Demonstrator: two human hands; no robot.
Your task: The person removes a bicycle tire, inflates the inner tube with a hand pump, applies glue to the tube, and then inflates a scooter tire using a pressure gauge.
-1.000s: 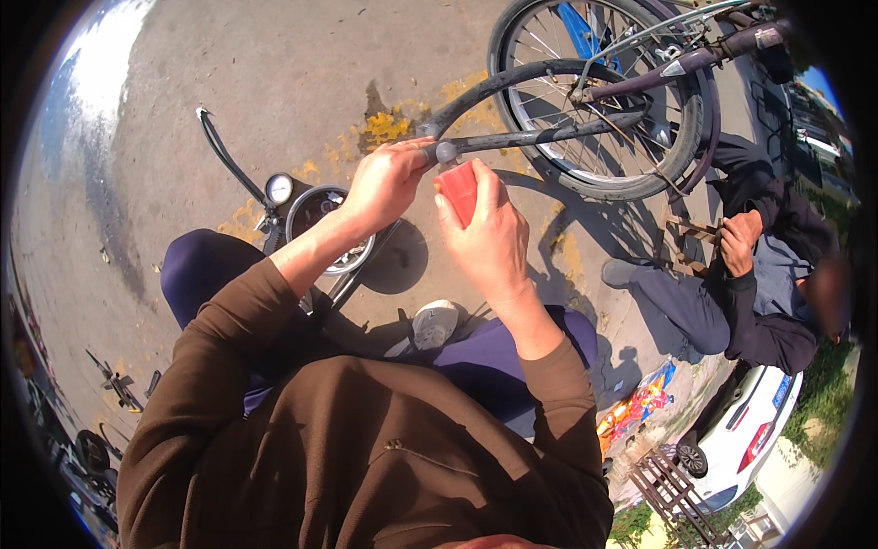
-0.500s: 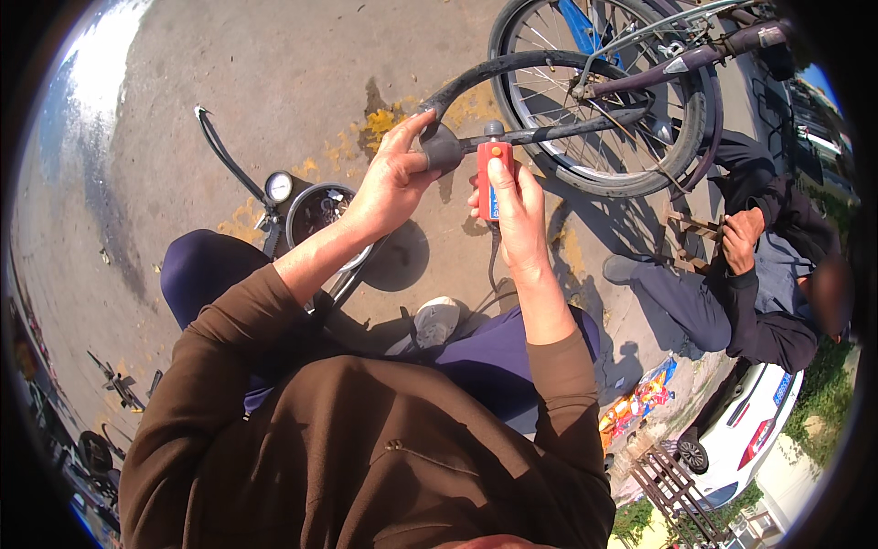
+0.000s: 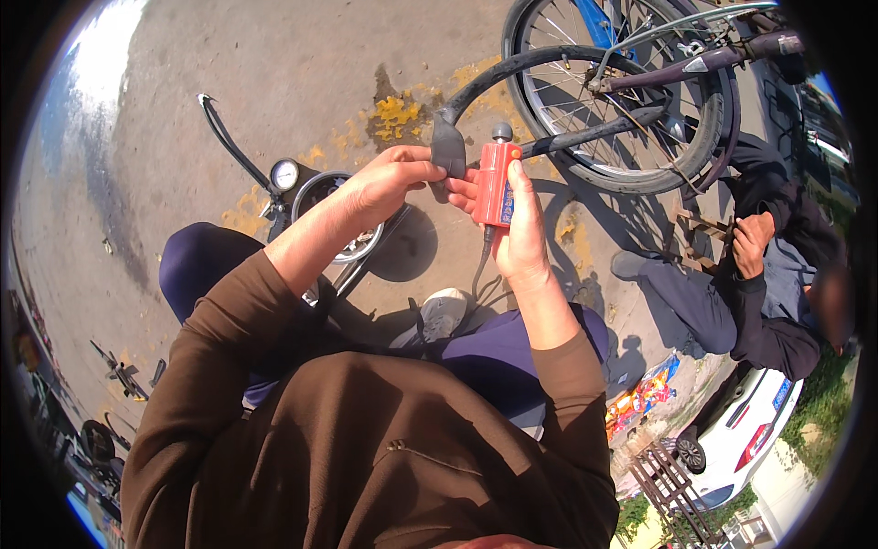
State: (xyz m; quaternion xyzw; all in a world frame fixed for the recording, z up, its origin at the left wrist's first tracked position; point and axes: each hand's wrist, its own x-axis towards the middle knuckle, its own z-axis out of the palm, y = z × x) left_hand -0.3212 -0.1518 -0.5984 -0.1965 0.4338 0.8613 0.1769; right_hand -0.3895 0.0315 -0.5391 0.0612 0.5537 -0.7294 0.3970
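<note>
My left hand [image 3: 393, 181] pinches a flattened stretch of black inner tube [image 3: 448, 151] between thumb and fingers, well to the left of the bicycle wheel [image 3: 615, 101]. From my pinch the tube swings up and right, crosses the wheel as I see it, bends back on its far side and returns toward my hands; I can't tell how it passes among the spokes and the frame.

My right hand [image 3: 519, 240], nearer the wheel's lower left edge, is wrapped round a red tool [image 3: 496, 188] — round grey tip upward, orange button by the top, dark cord hanging from the bottom. My thumb lies up its right side just under the button, and my fingers come out on its left, close beside the flattened tube; I can't tell whether they touch it.

Farther left of the wheel, past my left wrist, are a metal-rimmed bowl [image 3: 355, 257] and, just beside it, a round white gauge [image 3: 285, 174]. To the wheel's lower right sits another person [image 3: 777, 265] — hands together near some wooden pieces [image 3: 700, 236].
</note>
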